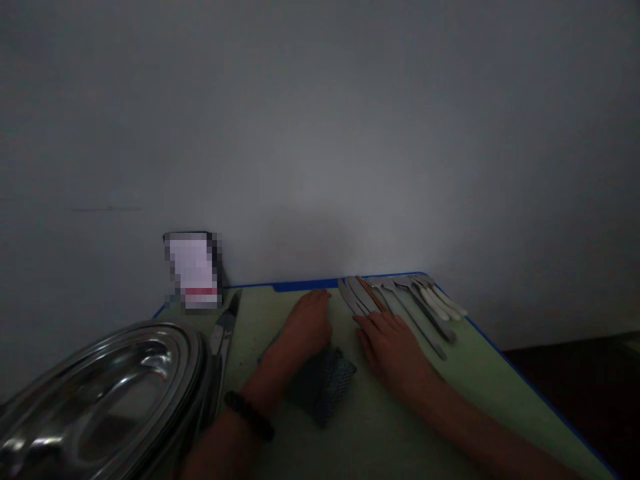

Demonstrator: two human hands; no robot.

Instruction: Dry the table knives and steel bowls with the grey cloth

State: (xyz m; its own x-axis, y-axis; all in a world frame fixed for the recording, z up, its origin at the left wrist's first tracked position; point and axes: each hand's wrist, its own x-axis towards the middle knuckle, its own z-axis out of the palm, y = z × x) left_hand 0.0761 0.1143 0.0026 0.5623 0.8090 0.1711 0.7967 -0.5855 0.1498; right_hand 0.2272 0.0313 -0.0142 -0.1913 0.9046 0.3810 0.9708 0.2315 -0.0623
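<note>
1. The step in hand looks like straightening or handling the laid-out cutlery, judged from how the right hand [393, 337] meets the near ends of the row
2. The right fingers stretch forward, loosely bent, over the near ends of the knives [353, 293] and the brown chopsticks [370, 291]; they seem to touch them, but I cannot tell whether they grip
3. The knives point away from those fingertips toward the wall [320, 133], with the chopsticks just to their right
4. Right of the right fingers lie the spoons [417, 320], then, farther out, the white-handled forks [440, 300] near the edge of the table [483, 373]
5. The left hand [307, 323] is bent inward, just left of the knives and apart from the right hand; its fingertips are hidden, so I cannot tell whether they close on anything
6. Nearer the body than the left fingers, a dark cloth [325, 387] lies crumpled, partly behind the left wrist
7. Well left of the left fingers lie another knife [223, 333] and the metal trays [193, 353]
8. The next move, I judge, calls for a light touch from the right fingers, keeping neighbouring pieces from sliding together
</note>
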